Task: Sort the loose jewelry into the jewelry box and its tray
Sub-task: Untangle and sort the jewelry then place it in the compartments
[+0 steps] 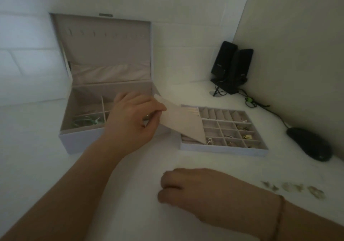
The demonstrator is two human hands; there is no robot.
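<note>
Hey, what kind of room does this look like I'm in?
Probably a home desk or computer corner: a pair of black speakers and a computer mouse sit on the white desk beside the open jewelry box.

One wide-angle camera on my head looks forward and down, close over the desk [186, 159]. My arms enter from the near edge, the walls close the far side, and the frame bends toward its edges.
</note>
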